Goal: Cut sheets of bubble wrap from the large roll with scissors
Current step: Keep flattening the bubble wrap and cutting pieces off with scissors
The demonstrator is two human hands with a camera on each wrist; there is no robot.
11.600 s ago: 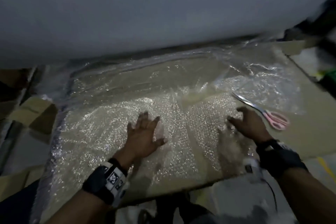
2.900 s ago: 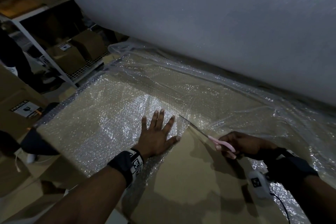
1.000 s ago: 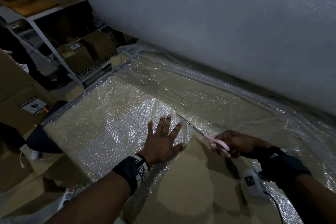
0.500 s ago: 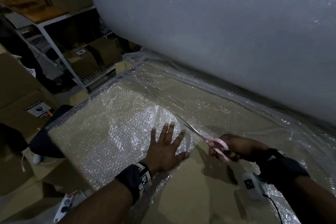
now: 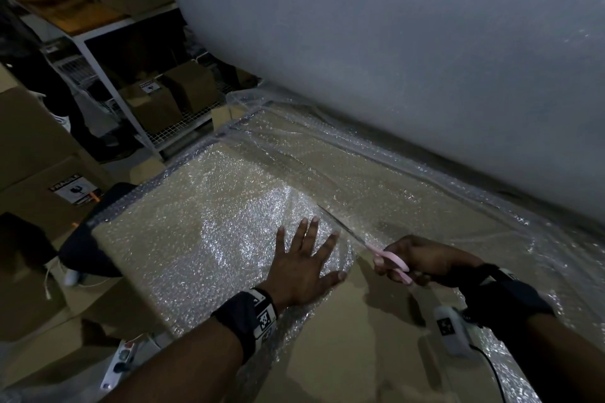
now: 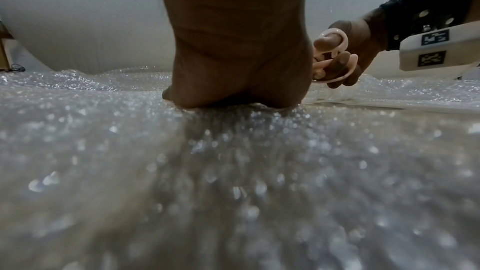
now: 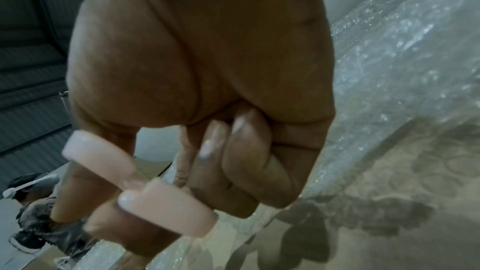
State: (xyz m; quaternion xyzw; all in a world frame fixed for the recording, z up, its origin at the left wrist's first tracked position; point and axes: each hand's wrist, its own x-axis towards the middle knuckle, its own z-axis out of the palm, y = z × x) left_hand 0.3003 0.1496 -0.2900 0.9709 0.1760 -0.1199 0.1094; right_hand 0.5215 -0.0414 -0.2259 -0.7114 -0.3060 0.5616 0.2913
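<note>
The left hand (image 5: 302, 267) lies flat with fingers spread, pressing the bubble wrap sheet (image 5: 209, 232) onto the cardboard surface (image 5: 343, 337) at about 6 o'clock in the head view, while the large roll (image 5: 409, 52) fills the span from 12 to 3 o'clock. The right hand (image 5: 425, 260), at 4 o'clock just beside the left, grips the pink-handled scissors (image 5: 386, 255) with thumb and fingers through the loops (blades nearly together), their tip pointing toward 10 o'clock into the sheet. Cardboard boxes (image 5: 154, 101) sit on a shelf at 10 o'clock.
</note>
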